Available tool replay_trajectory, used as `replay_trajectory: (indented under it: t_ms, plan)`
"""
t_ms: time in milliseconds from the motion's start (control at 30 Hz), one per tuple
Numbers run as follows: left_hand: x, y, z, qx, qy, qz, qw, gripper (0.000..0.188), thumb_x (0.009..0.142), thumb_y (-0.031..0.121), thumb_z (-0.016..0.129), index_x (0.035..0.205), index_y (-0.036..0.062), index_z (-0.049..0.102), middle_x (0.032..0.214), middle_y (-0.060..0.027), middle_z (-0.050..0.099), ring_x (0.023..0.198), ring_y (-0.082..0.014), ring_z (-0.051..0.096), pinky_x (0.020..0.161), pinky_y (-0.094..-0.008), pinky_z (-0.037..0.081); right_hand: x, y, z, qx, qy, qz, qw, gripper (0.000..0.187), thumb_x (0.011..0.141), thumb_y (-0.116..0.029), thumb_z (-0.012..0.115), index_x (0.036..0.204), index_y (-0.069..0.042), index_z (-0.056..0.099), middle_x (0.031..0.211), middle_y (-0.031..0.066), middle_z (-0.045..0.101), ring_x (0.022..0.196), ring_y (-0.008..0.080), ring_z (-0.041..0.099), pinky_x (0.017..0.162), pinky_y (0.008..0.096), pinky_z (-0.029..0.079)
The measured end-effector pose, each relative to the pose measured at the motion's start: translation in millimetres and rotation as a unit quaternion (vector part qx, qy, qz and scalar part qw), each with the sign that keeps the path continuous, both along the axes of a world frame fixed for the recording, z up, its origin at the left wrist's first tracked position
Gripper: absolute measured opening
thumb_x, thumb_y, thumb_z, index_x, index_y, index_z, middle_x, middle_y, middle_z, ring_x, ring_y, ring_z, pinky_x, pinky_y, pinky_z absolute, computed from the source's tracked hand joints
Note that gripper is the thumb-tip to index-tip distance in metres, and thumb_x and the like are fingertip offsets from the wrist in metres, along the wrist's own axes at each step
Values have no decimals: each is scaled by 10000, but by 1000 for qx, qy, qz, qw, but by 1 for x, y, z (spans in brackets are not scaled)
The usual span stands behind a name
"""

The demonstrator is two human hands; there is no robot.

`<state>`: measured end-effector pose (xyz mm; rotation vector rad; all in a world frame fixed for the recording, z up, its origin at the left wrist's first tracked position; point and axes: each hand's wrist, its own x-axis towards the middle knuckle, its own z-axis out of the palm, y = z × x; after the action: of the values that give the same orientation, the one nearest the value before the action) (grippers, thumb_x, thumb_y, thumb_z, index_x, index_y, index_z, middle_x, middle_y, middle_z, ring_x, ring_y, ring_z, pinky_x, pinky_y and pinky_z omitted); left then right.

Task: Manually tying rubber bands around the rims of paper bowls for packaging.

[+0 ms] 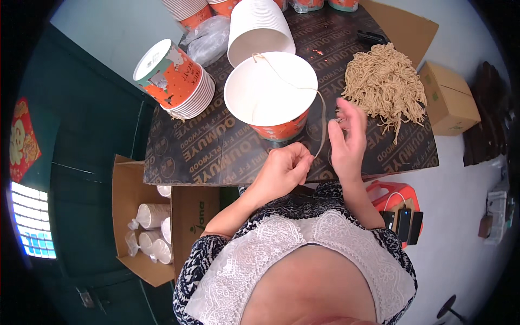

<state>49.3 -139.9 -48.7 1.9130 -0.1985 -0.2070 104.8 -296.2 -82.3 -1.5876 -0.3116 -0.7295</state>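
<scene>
A white-lined paper bucket (pixel 279 130) with an orange printed outside stands on the dark table, its mouth tilted toward me. A thin tan cord (pixel 324 116) starts at its far rim, crosses the opening and loops down past the right side. My left hand (pixel 286 169), just below the bucket, is closed with thumb and forefinger pinched on the cord's near end. To the right of the cord, my right hand (pixel 348 142) is raised with its fingers apart and nothing visible in it. Its fingertips are slightly blurred.
Beyond the hand lies a heap of tan cords (pixel 385 84). Nested orange buckets (pixel 181 81) stand at the left, and a white stack (pixel 260 32) lies behind. A carton (pixel 142 211) of wrapped white cups sits below the printed black tabletop (pixel 216 157). A red stool (pixel 411 203) is at the right.
</scene>
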Motion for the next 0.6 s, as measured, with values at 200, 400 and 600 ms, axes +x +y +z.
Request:
replay_trajectory:
  t_ms: [200,400,600]
  plan:
    - [-6,3,18,-15,25,16,999,213,979,122,563,809,-7,568,550,-18,566,497,-66,523,464,-258,408,-31,-11,20,-113,-13,228,967,241,833,37,642,1071,-1,638,943,110,662,631,186,570,597,289,472]
    - [-10,7,23,-27,8,42,999,210,989,131,560,835,-10,581,555,-18,571,499,-61,523,458,-247,399,-26,-13,13,-140,-60,232,961,125,799,37,693,904,11,629,759,108,610,638,237,599,571,332,466]
    - [-12,25,30,49,-319,100,941,140,874,56,685,776,15,593,598,-23,592,484,-90,544,464,-247,424,-32,-9,17,-80,-20,196,977,100,796,90,677,833,13,623,713,48,570,561,88,495,493,234,353]
